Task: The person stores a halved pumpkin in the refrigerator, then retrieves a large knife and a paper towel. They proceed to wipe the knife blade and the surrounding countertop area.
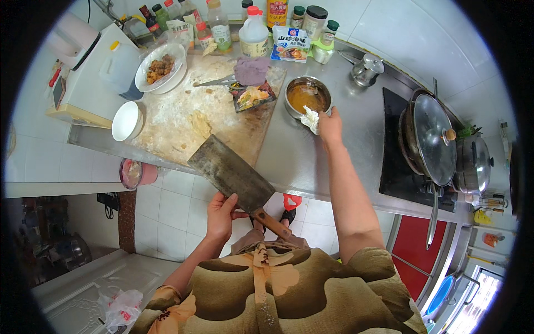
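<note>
My left hand (223, 217) pinches the blade edge of a Chinese cleaver (231, 173), whose wooden handle (271, 223) points toward my body. The blade is held flat to view over the counter's front edge. My right hand (331, 128) grips a crumpled white cloth or paper (310, 119) at the near rim of a steel bowl (288, 104). Brownish-yellow liquid (306, 97) lies in that bowl. To its left, a floury wooden board (167, 125) carries a lump of dough (201, 124), scissors (217, 81), a purple cloth (252, 70) and a printed food packet (254, 97).
A white bowl (127, 121) and a bag-lined bowl of brown food pieces (162, 69) stand at the left. Seasoning bottles (254, 35) line the wall. On the right, a lidded pan (434, 137) rests on a black cooktop (390, 167), its handle jutting past the front. A steel pitcher (367, 71) stands behind.
</note>
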Demonstrator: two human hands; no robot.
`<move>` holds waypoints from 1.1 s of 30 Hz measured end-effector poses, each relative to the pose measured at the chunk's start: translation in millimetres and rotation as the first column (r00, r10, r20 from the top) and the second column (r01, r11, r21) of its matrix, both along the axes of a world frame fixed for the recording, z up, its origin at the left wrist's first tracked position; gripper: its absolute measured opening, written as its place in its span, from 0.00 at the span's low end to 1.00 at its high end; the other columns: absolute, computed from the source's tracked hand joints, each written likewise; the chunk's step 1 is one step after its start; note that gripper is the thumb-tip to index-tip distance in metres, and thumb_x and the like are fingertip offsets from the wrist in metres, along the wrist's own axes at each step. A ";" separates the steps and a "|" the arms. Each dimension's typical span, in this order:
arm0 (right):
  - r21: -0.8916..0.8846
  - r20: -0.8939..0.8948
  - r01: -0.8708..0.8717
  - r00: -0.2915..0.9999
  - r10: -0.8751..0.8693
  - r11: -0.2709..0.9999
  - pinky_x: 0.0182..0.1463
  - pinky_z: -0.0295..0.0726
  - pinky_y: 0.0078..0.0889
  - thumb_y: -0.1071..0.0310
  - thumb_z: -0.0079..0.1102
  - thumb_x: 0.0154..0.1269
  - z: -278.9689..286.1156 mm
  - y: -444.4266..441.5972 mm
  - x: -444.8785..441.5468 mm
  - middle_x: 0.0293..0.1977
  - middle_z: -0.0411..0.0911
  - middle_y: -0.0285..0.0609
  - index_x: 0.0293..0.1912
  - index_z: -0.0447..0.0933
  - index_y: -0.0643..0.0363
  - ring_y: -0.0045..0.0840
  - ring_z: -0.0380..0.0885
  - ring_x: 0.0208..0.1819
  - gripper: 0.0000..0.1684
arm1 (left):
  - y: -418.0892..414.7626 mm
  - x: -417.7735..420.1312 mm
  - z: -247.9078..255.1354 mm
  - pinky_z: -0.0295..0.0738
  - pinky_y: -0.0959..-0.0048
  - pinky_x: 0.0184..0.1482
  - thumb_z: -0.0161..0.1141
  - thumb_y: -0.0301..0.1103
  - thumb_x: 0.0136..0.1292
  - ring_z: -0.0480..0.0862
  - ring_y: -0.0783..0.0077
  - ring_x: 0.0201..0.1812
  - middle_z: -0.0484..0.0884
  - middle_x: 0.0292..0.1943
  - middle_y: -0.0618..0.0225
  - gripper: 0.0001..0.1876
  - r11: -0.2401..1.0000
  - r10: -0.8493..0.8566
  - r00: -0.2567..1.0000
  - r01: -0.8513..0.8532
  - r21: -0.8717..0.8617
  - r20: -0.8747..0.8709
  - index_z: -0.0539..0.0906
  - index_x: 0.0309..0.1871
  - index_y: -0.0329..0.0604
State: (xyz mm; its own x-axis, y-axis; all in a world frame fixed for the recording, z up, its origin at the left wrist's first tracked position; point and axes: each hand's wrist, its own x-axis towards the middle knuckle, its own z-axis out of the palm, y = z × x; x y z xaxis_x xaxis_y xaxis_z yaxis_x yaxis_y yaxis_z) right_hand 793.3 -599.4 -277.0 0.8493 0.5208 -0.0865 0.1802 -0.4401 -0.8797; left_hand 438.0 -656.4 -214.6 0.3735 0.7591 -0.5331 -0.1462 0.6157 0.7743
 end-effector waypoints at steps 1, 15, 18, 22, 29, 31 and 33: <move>-0.014 -0.034 -0.010 0.999 0.009 1.000 0.59 0.69 0.38 0.66 0.51 0.58 10.0 -0.2 -4.7 0.53 0.70 0.70 0.64 0.57 0.76 0.51 0.71 0.57 0.37 | 0.4 -2.5 -1.7 0.83 0.70 0.29 0.51 0.31 0.68 0.85 0.67 0.36 0.83 0.40 0.61 0.07 1.000 0.001 1.000 -0.001 -0.003 -0.001 0.74 0.45 0.41; 0.064 -0.032 0.102 0.994 -0.100 0.993 0.59 0.69 0.36 0.64 0.55 0.60 13.5 12.9 -40.5 0.53 0.71 0.68 0.66 0.53 0.74 0.48 0.73 0.56 0.40 | 8.1 -8.9 -1.7 0.83 0.72 0.30 0.51 0.30 0.68 0.84 0.70 0.36 0.82 0.39 0.64 0.08 1.000 0.008 1.000 -0.007 -0.023 0.013 0.75 0.47 0.40; 0.193 -0.275 0.140 0.958 -0.083 0.971 0.55 0.72 0.32 0.64 0.56 0.63 8.4 -10.8 -33.6 0.51 0.74 0.60 0.63 0.60 0.71 0.38 0.76 0.51 0.34 | 9.2 -9.5 -4.0 0.83 0.72 0.30 0.51 0.30 0.68 0.84 0.70 0.37 0.82 0.40 0.64 0.08 1.000 0.010 1.000 -0.010 -0.023 0.018 0.74 0.47 0.40; 0.282 -0.502 0.188 0.865 -0.022 0.941 0.42 0.77 0.22 0.68 0.52 0.67 -2.6 -81.0 -1.3 0.41 0.79 0.44 0.54 0.73 0.67 0.22 0.78 0.39 0.18 | 9.4 -3.2 1.0 0.84 0.70 0.30 0.51 0.30 0.68 0.85 0.70 0.36 0.83 0.40 0.64 0.07 1.000 0.014 1.000 -0.014 -0.020 -0.001 0.75 0.46 0.41; 0.311 -0.284 0.235 0.948 -0.146 0.921 0.39 0.75 0.19 0.73 0.57 0.63 1.9 -150.6 41.2 0.38 0.80 0.40 0.47 0.77 0.66 0.18 0.77 0.35 0.13 | 3.2 14.3 9.3 0.84 0.70 0.29 0.52 0.29 0.67 0.82 0.78 0.30 0.82 0.33 0.69 0.03 0.998 0.057 0.998 -0.058 -0.021 -0.013 0.75 0.41 0.44; 0.196 -0.064 0.223 0.975 -0.215 0.955 0.39 0.75 0.19 0.73 0.57 0.63 3.2 -163.6 61.1 0.37 0.80 0.40 0.46 0.78 0.67 0.16 0.76 0.35 0.12 | -1.6 21.5 6.7 0.84 0.70 0.28 0.52 0.29 0.67 0.79 0.80 0.27 0.80 0.30 0.72 0.02 0.997 0.068 0.998 -0.068 -0.027 0.016 0.75 0.39 0.45; 0.078 0.159 0.191 0.966 -0.201 0.978 0.38 0.75 0.23 0.74 0.58 0.59 3.3 -174.1 73.3 0.37 0.80 0.42 0.46 0.78 0.64 0.21 0.76 0.32 0.13 | -7.1 24.0 -3.5 0.84 0.70 0.28 0.53 0.29 0.67 0.77 0.82 0.24 0.77 0.27 0.74 0.01 0.997 0.066 0.996 -0.065 -0.031 0.053 0.75 0.38 0.46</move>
State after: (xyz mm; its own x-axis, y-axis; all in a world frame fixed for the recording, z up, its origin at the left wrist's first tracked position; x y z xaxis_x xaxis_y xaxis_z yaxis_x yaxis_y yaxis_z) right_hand 866.6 -773.5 -273.6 0.9352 0.3424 0.0908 0.2411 -0.4276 -0.8712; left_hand 462.0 -663.5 -218.1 0.3522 0.7671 -0.5363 -0.2279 0.6260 0.7458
